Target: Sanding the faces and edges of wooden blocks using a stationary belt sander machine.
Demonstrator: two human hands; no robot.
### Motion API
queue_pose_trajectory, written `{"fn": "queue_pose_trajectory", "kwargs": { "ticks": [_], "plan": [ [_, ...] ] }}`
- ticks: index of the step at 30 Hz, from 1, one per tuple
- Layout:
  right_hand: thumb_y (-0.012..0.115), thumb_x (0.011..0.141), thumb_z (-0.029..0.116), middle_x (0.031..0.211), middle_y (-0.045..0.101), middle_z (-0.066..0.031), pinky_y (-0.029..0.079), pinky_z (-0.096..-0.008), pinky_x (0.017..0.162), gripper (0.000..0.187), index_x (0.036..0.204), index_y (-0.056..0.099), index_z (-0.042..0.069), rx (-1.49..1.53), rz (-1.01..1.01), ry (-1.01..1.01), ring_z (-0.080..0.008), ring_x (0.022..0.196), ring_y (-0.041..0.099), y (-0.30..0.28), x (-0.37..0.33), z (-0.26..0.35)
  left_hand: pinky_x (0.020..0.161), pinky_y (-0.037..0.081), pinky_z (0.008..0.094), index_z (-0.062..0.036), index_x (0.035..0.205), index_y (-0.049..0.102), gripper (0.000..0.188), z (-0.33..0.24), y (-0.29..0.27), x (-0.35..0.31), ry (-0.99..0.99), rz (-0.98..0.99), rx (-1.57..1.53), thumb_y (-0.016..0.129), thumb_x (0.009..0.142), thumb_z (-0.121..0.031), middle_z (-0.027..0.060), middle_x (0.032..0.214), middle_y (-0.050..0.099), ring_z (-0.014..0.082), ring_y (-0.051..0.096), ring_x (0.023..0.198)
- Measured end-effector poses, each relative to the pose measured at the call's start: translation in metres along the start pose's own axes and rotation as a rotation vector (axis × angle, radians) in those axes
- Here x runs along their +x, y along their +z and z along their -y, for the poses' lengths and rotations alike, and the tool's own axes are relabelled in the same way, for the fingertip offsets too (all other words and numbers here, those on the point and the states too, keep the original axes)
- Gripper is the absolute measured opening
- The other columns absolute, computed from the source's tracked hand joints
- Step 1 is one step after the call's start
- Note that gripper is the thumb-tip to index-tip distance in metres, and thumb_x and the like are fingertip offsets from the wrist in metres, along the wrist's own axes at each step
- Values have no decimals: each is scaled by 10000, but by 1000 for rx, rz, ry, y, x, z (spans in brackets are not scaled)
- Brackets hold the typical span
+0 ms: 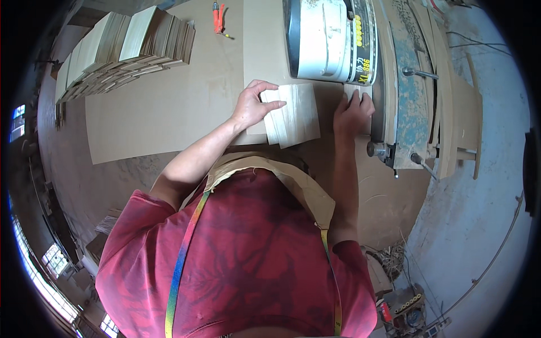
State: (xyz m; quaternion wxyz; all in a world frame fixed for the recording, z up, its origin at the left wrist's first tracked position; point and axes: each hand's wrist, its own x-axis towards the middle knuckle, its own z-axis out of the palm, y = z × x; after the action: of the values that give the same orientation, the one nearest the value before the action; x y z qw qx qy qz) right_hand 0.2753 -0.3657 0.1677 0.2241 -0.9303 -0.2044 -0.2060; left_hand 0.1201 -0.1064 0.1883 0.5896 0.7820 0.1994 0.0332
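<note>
My left hand (255,107) grips the left edge of a small fanned stack of thin pale wooden boards (296,115), its thumb lying on top. The boards overlap unevenly on the brown work surface in front of my apron. Farther right, my right hand (354,115) has its fingers bent over a small pale wooden board (350,88). That board lies at the near edge of a white and black machine housing (324,39). The fingers and the housing hide part of it.
Many thin wooden boards stand in rows (127,48) at the far left. An orange-handled tool (218,18) lies at the back. On the right is a worn blue machine table (410,101) with levers and a knob (378,149). Cardboard (141,127) covers the left worktop.
</note>
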Motion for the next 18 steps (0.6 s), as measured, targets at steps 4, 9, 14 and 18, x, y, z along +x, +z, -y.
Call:
{"fn": "queue_pose_trajectory", "kwargs": {
  "ticks": [4,9,14,18],
  "plan": [
    [834,904,358,1460,591,-285,535,-543,1054,637,1416,672,16,200,230,-87,-485,1264,594,-28,-43,71,916,547,295,-112,1273,800,473,-5,8,7,-103,-83,74,979,845,-207,41,1241,648,175,641,1013],
    [857,847,367,1438,578,-306,539,-561,1025,684,1395,665,5,222,227,-25,-499,1209,602,-47,-84,71,878,547,293,-105,1225,808,426,-4,10,9,-3,-115,70,977,845,-198,30,1184,657,160,633,960],
    [818,892,275,1420,589,-289,530,-560,1044,598,1392,660,-13,48,105,31,-488,1228,594,-55,-81,3,745,509,238,-94,1228,798,379,3,-7,4,76,20,-27,945,878,-110,3,1185,644,94,565,814],
    [753,957,196,1418,602,-279,524,-553,1063,503,1394,654,-31,-174,52,-29,-480,1253,594,-23,-53,-29,857,543,310,-91,1146,801,361,-1,-20,2,-46,143,-189,972,843,-188,21,1186,666,168,622,917]
  ]
}}
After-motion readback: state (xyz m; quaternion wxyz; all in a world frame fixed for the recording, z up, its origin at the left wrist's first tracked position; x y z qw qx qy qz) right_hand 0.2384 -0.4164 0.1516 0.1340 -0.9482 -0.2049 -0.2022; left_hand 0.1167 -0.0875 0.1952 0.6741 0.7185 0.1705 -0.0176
